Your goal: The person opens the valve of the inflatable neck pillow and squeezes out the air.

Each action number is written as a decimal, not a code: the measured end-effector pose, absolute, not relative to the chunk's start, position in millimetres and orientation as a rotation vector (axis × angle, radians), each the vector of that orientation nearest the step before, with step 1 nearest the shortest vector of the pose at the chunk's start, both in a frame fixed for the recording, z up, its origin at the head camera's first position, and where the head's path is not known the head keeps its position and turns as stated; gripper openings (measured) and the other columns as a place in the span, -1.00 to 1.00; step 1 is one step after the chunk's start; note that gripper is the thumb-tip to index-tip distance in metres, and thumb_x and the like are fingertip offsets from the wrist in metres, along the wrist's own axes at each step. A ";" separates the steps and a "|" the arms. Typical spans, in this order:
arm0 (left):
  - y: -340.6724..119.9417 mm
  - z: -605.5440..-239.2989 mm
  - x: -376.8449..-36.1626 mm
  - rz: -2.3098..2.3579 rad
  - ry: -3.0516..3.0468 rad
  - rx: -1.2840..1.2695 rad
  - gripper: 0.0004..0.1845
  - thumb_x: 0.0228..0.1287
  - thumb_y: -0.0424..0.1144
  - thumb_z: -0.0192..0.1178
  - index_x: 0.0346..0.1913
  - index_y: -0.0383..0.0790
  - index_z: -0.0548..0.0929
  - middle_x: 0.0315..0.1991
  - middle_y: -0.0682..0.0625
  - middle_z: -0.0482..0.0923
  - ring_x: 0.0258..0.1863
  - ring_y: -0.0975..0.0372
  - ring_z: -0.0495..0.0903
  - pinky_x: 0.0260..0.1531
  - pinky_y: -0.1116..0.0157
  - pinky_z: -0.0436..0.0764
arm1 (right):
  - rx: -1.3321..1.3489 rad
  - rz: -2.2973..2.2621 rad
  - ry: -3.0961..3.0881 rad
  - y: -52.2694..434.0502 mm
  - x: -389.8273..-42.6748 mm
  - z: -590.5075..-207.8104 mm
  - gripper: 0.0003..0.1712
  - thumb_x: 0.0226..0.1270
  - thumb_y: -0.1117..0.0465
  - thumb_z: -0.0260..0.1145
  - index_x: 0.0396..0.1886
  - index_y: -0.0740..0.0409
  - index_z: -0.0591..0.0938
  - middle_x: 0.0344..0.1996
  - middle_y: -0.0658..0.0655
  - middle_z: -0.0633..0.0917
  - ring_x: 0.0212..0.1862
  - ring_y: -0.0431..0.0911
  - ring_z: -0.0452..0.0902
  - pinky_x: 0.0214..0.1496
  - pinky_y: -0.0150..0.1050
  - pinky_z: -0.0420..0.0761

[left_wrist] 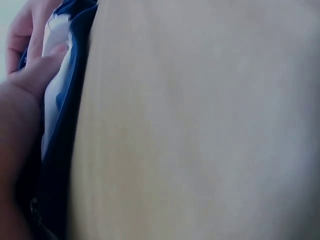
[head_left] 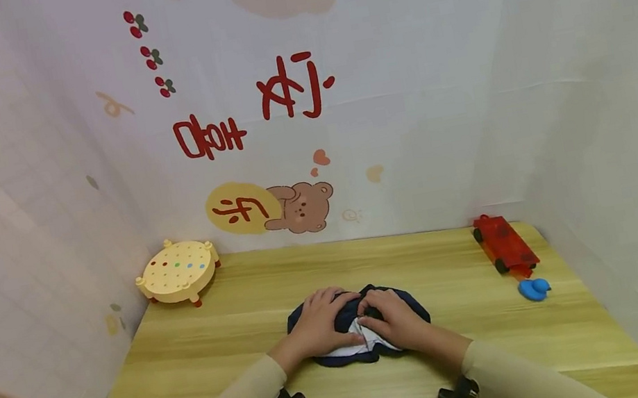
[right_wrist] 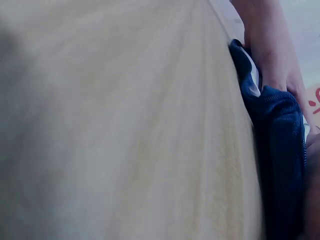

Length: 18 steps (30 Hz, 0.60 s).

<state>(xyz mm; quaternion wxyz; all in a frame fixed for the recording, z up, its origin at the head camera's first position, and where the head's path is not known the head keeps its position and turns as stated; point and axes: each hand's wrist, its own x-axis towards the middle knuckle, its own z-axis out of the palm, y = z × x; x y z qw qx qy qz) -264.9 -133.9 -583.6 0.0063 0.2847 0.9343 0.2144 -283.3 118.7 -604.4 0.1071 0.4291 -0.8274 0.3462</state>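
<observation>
A navy-blue zip pouch (head_left: 410,302) with white lining lies on the table, its opening towards the person. My left hand (head_left: 319,326) rests over the pouch's left part, fingers spread and the thumb on the white lining. On the right part, my right hand (head_left: 394,316) bends its fingers and thumb around fabric near the middle. The left wrist view shows the left thumb (left_wrist: 50,65) against the white lining (left_wrist: 62,85). Zipper teeth (right_wrist: 304,142) run along the pouch's edge in the right wrist view, where the right hand is mostly cropped out.
A round yellow toy stand (head_left: 178,268) with coloured dots is at the back left. Towards the back right lie a red toy car (head_left: 506,241) and a blue toy duck (head_left: 535,289). White printed curtains (head_left: 405,107) border the wooden table (head_left: 206,358).
</observation>
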 end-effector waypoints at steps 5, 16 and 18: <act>-146.9 -580.2 -267.4 0.517 2.905 0.932 0.01 0.31 0.56 0.33 0.74 0.36 0.28 0.60 0.07 0.33 0.59 0.05 0.30 0.58 -0.20 0.26 | 1.280 1.103 -2.456 119.3 -285.2 -601.7 -0.89 0.54 0.13 0.53 -0.06 -0.11 0.75 -0.06 -0.10 0.66 0.05 -0.15 0.55 0.14 0.00 0.54; -148.9 -584.8 -271.6 0.525 2.929 0.975 0.00 0.26 0.58 0.36 0.71 0.40 0.32 0.56 0.03 0.33 0.53 0.03 0.30 0.54 -0.20 0.28 | 1.270 1.086 -2.565 131.9 -286.5 -593.9 -0.86 0.51 0.08 0.55 -0.05 -0.18 0.75 0.38 0.21 0.58 0.41 0.25 0.42 0.36 0.48 0.26; -148.0 -585.1 -271.5 0.565 2.924 0.995 -0.03 0.27 0.54 0.39 0.68 0.35 0.38 0.52 0.00 0.35 0.48 0.03 0.33 0.50 -0.19 0.32 | 1.282 1.091 -2.587 132.7 -287.7 -595.0 -0.87 0.54 0.07 0.53 -0.04 -0.18 0.75 0.34 0.16 0.59 0.38 0.19 0.44 0.37 0.45 0.27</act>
